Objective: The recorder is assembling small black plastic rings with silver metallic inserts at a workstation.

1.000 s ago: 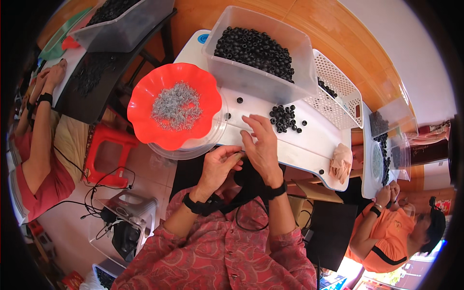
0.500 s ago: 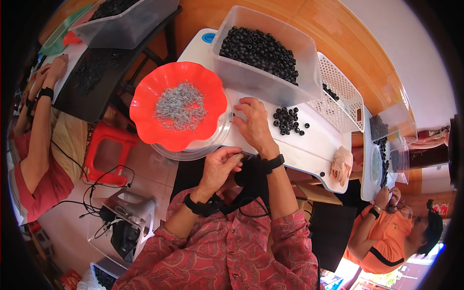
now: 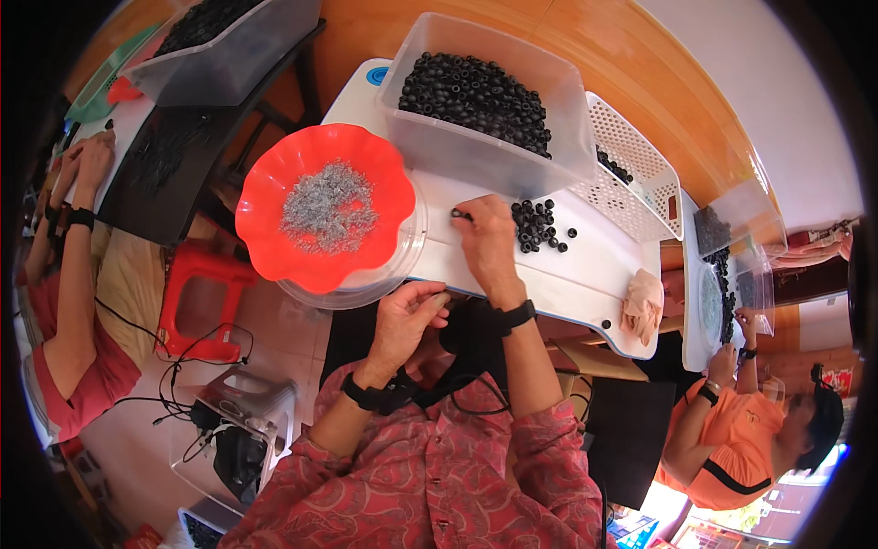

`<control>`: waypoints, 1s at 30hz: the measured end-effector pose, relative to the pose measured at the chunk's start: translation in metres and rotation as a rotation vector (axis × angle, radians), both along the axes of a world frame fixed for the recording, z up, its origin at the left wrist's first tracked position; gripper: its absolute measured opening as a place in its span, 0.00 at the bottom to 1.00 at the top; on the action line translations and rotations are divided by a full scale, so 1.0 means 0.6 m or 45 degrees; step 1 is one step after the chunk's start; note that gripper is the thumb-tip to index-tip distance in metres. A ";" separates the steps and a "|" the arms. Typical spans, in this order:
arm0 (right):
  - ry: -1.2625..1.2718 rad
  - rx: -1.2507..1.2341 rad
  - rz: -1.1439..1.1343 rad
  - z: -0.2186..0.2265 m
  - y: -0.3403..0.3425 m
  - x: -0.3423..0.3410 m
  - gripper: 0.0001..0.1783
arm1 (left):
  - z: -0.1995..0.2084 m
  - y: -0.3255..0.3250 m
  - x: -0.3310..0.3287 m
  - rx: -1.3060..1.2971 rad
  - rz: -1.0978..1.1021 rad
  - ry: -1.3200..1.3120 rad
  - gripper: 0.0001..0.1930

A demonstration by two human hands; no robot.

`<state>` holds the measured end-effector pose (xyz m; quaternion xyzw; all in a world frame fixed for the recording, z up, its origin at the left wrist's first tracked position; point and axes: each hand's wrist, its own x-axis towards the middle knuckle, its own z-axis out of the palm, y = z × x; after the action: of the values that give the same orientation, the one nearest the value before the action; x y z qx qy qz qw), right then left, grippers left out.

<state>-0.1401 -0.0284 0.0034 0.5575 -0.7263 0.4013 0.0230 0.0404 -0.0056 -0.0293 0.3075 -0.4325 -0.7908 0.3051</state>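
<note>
My right hand (image 3: 487, 240) is over the white table (image 3: 585, 293), its fingers curled around a small black cylindrical part (image 3: 461, 214) at the fingertips. Just to its right lies a loose group of black ring-like parts (image 3: 533, 224). At the table's front edge my left hand (image 3: 408, 320) is closed, thumb pressed to the fingers; whatever it may hold is hidden. Left of both hands, a red scalloped bowl (image 3: 261, 220) holds many tiny silvery metal pieces (image 3: 329, 209). The bowl rests on a round clear lid or tray (image 3: 402, 279).
Behind my hands stands a clear bin (image 3: 485, 142) full of black parts, with a white perforated basket (image 3: 640, 156) beside it. A crumpled tan cloth (image 3: 642, 306) lies at the right corner. Co-workers sit left and right. A red stool (image 3: 169, 311) stands on the floor.
My right hand has gone from spread fingers beside the bowl to curled around the small black part, shifting slightly right. My left hand stays pinched at the table edge. The view has shifted slightly.
</note>
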 end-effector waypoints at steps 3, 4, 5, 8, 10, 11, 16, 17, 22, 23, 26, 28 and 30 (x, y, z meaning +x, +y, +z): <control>0.097 0.028 -0.169 0.014 0.017 -0.026 0.09 | 0.003 0.001 0.001 0.009 0.007 -0.010 0.13; 0.130 0.057 -0.214 0.016 0.021 -0.033 0.10 | 0.004 0.002 -0.001 0.016 -0.010 -0.010 0.13; 0.156 0.102 -0.245 0.017 0.025 -0.039 0.11 | 0.005 0.004 -0.003 0.023 -0.026 -0.011 0.13; 0.279 0.096 -0.311 0.019 0.030 -0.035 0.12 | 0.006 0.008 -0.008 0.032 -0.023 0.038 0.12; 0.287 0.074 -0.309 0.020 0.030 -0.029 0.12 | 0.003 0.006 -0.006 0.038 -0.026 0.036 0.12; 0.298 0.049 -0.308 0.021 0.029 -0.025 0.12 | 0.002 0.005 -0.005 0.043 -0.031 0.038 0.12; 0.082 -0.143 0.083 0.038 0.020 0.026 0.12 | -0.004 0.003 -0.004 0.066 -0.021 0.039 0.12; 0.095 -0.107 0.200 0.041 0.019 0.040 0.15 | -0.005 0.003 -0.005 0.083 -0.023 0.053 0.11; 0.411 0.158 0.416 0.047 0.019 0.080 0.23 | -0.010 0.003 -0.006 0.069 -0.001 0.046 0.11; 0.525 0.252 0.423 0.047 0.020 0.082 0.23 | -0.009 0.003 -0.006 0.063 0.008 0.034 0.11; 0.670 0.232 0.467 0.045 0.021 0.076 0.22 | -0.010 0.003 -0.003 0.070 0.021 0.029 0.11; 0.689 0.218 0.488 0.048 0.020 0.072 0.22 | -0.008 0.004 -0.003 0.081 0.015 0.045 0.11; 0.706 0.203 0.509 0.050 0.017 0.070 0.21 | -0.007 0.004 -0.003 0.091 0.010 0.059 0.12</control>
<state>-0.0983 -0.0184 0.0336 0.7767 -0.5979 0.1732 0.0967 0.0385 -0.0032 -0.0335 0.3015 -0.3957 -0.8114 0.3069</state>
